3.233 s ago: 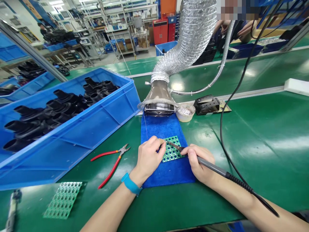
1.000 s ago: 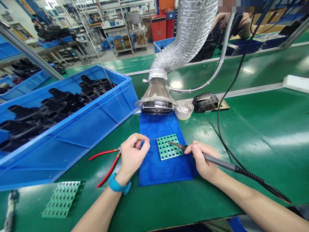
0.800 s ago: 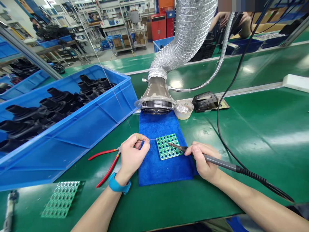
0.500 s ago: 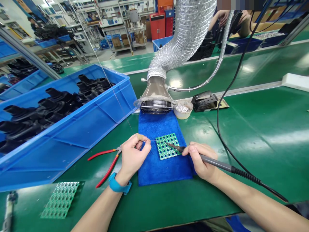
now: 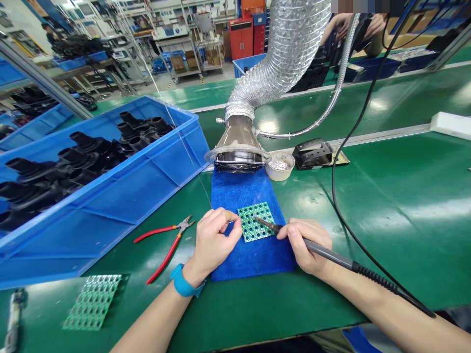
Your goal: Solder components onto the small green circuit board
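Note:
A green circuit board with rows of dark round holes lies on a blue cloth. My right hand is closed around the grey handle of a soldering iron, whose tip meets the upper middle of the board. My left hand pinches a thin solder wire at the board's left edge. That wire runs down to the hand from the upper left. Left of this hand lie red-handled pliers with spread handles, touching nothing I hold.
A blue crate of black plastic parts stands at left. A fume extractor hood hangs behind the cloth, beside a round pot and a black iron stand. Another board lies front left. Another person's hands are across the bench.
My left hand has moved right, from beside the pliers to the board's edge, bringing the solder wire along. The pliers' jaws now show fully. The iron has stayed nearly still on the board.

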